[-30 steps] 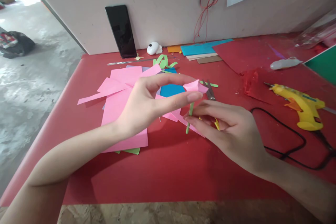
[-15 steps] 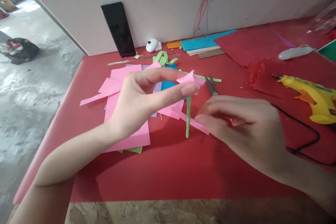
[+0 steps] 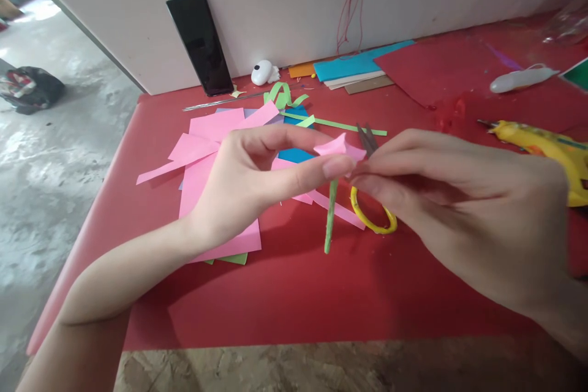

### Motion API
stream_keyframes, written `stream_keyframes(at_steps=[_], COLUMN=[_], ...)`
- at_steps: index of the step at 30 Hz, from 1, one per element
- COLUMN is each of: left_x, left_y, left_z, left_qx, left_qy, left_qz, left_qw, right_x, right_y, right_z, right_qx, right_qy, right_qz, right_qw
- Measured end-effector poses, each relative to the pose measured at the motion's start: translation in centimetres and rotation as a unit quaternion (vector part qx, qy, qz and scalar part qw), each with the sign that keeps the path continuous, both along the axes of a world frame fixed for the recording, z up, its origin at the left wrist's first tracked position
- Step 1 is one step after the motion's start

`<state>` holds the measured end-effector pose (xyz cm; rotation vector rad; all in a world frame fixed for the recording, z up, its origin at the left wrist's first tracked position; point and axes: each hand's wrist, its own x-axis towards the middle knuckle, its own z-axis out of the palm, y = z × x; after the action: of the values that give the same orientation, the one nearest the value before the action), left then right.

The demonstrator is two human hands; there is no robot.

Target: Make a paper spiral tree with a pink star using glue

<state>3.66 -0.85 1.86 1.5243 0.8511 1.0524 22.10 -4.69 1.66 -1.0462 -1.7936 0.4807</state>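
Observation:
My left hand [image 3: 257, 177] pinches a pink paper flower [image 3: 340, 146] between thumb and forefinger. A green wrapped stem [image 3: 331, 217] hangs down below the bloom. From the right, my right hand [image 3: 450, 202] has its thumb and forefinger closed together at a petal on the flower's right edge. Scissors with yellow handles [image 3: 374, 228] lie on the table, partly hidden behind my right fingers. Under and behind my left hand are sheets of pink paper [image 3: 229, 239] with blue and purple ones among them.
On the red table [image 3: 294, 306] a yellow glue gun [image 3: 542, 141] lies at the right. A black phone [image 3: 202, 43] leans on the back wall beside a small white figure [image 3: 265, 73]. Green paper strips [image 3: 280, 97] and coloured sheets [image 3: 358, 61] lie at the back.
My right hand has moved left and up to the flower, its fingertips now touching the petal edge. The scissors' yellow handle has come into view. My left hand still holds the flower.

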Motion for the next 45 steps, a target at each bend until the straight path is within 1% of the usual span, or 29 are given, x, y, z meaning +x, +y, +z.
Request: stream_keyframes(at_steps=[3,5,8,11,13,14,16,18,19,21,22,23,25,28,31,34,39,41,43,45], left_x=[0.0,0.1,0.2,0.3,0.2,0.2,0.1,-0.1,-0.1,-0.2,-0.2,-0.2,-0.1,0.1,0.2,0.3,0.3,0.4,0.5,0.5], left_y=[0.1,0.1,0.2,0.2,0.2,0.2,0.2,0.2,0.3,0.4,0.4,0.5,0.5,0.4,0.2,0.1,0.0,-0.1,-0.1,-0.2], left_z=[-0.1,-0.1,-0.1,-0.2,-0.2,-0.2,-0.1,-0.1,-0.1,0.0,0.0,0.0,0.0,0.0,-0.2,-0.4,-0.4,-0.4,-0.4,-0.4], left_qx=[-0.009,-0.016,-0.021,-0.023,-0.031,-0.036,-0.041,-0.039,-0.037,-0.035,-0.037,-0.039,-0.048,-0.068,-0.079,-0.084,-0.102,-0.114,-0.123,-0.131], left_qy=[0.004,0.014,0.01,-0.019,-0.034,-0.038,-0.038,-0.031,-0.029,-0.024,-0.022,-0.021,-0.018,-0.016,-0.02,-0.015,-0.016,-0.02,-0.023,-0.027], left_qz=[0.014,0.027,0.023,0.005,0.003,0.0,-0.009,-0.022,-0.025,-0.028,-0.03,-0.032,-0.031,-0.032,-0.053,-0.069,-0.067,-0.062,-0.059,-0.067], left_qw=[1.0,0.999,0.999,1.0,0.999,0.999,0.998,0.999,0.999,0.999,0.999,0.999,0.998,0.997,0.995,0.994,0.992,0.991,0.99,0.989], right_x=[0.3,0.7,0.9,0.7,0.7,0.8,1.3,2.0,2.4,3.2,3.6,3.8,4.0,3.4,2.3,1.4,1.2,1.3,1.2,1.1], right_y=[0.0,0.1,0.6,1.1,1.5,1.8,2.5,3.3,3.8,4.4,4.6,4.6,4.3,3.1,1.9,1.3,1.5,1.5,1.2,1.0], right_z=[0.1,0.2,0.5,0.7,0.5,0.3,0.0,-0.2,-0.2,0.2,0.4,0.6,0.8,0.7,0.4,0.2,0.2,0.3,0.4,0.6], right_qx=[-0.023,-0.063,-0.145,-0.208,-0.216,-0.202,-0.137,-0.047,-0.012,0.028,0.036,0.04,0.047,0.089,0.133,0.165,0.209,0.198,0.167,0.134], right_qy=[0.052,0.116,0.226,0.292,0.298,0.285,0.227,0.131,0.081,-0.004,-0.043,-0.074,-0.126,-0.13,-0.097,-0.065,-0.091,-0.121,-0.151,-0.159], right_qz=[-0.001,0.03,0.087,0.108,0.102,0.097,0.068,0.018,-0.013,-0.06,-0.067,-0.063,-0.026,0.003,-0.014,-0.033,-0.048,-0.048,-0.049,-0.038], right_qw=[0.998,0.991,0.959,0.927,0.924,0.932,0.962,0.99,0.997,0.998,0.996,0.994,0.991,0.987,0.986,0.984,0.973,0.972,0.973,0.977])
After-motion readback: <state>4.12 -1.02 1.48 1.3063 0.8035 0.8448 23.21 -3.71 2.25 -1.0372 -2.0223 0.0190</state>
